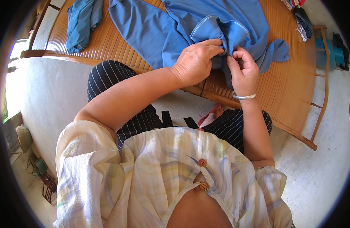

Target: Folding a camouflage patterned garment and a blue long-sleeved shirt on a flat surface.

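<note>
A blue garment (pixel 146 31) lies spread over a slatted wooden bench (pixel 289 94) in front of me. Its folded band, edged with pale stitching (pixel 210 21), rises just beyond my fingers. My left hand (pixel 196 61) pinches the cloth at the near end of this band. Close by on the right, my right hand (pixel 244 69) grips the same bunched fabric between thumb and fingers; a silver bangle (pixel 244 97) circles that wrist. Darker cloth hangs below the fingertips. Whether a small fastener sits between the fingers is hidden.
A folded teal-blue cloth (pixel 82 28) rests at the bench's left. Dark clothing (pixel 303 24) lies at its far right corner, near the wooden end rail (pixel 324 85). A blue container (pixel 324 52) stands beyond the rail. My knees, in striped trousers (pixel 109 75), are against the bench's front.
</note>
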Available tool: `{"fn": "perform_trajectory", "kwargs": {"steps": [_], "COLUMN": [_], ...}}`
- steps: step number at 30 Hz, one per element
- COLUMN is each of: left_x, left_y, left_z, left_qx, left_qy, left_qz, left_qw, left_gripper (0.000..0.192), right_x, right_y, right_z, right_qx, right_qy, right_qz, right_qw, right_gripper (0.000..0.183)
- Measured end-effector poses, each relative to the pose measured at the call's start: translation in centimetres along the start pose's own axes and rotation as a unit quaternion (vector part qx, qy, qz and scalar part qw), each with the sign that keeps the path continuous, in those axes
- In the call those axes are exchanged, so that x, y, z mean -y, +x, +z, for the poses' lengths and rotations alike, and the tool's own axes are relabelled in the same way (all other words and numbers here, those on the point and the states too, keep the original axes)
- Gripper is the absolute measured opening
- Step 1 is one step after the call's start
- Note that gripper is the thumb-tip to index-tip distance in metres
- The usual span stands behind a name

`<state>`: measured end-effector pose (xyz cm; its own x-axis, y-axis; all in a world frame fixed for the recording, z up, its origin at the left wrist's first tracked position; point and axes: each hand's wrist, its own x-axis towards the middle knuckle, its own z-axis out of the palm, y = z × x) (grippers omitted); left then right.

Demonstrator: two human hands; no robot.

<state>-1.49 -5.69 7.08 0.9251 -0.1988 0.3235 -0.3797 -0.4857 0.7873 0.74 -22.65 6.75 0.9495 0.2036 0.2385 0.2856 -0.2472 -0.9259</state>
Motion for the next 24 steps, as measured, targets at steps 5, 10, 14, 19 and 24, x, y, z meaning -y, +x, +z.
{"fn": "perform_trajectory", "kwargs": {"steps": [5,10,14,19,24], "left_x": [0.2,0.9,0.2,-0.2,1.2], "left_y": [0.1,-0.3,0.0,0.6,0.2], "left_z": [-0.1,0.1,0.1,0.1,1.3], "left_qx": [0.020,0.025,0.045,0.008,-0.066], "left_qy": [0.017,-0.003,-0.100,-0.390,-0.386], "left_qz": [0.028,0.049,-0.034,-0.383,-0.346], "left_qw": [0.999,0.998,0.993,0.838,0.853], "left_gripper": [0.038,0.034,0.025,0.024,0.021], "right_x": [0.2,0.4,-0.1,0.1,-0.3], "right_y": [0.2,0.6,0.6,0.3,0.2], "right_z": [-0.5,-0.6,-0.4,0.3,0.4], "right_qx": [0.003,0.023,0.043,0.068,0.071], "right_qy": [-0.024,-0.033,-0.054,-0.054,-0.006], "right_qz": [-0.015,-0.014,-0.024,-0.026,0.013], "right_qw": [1.000,0.999,0.997,0.996,0.997], "right_gripper": [0.011,0.010,0.010,0.010,0.009]}}
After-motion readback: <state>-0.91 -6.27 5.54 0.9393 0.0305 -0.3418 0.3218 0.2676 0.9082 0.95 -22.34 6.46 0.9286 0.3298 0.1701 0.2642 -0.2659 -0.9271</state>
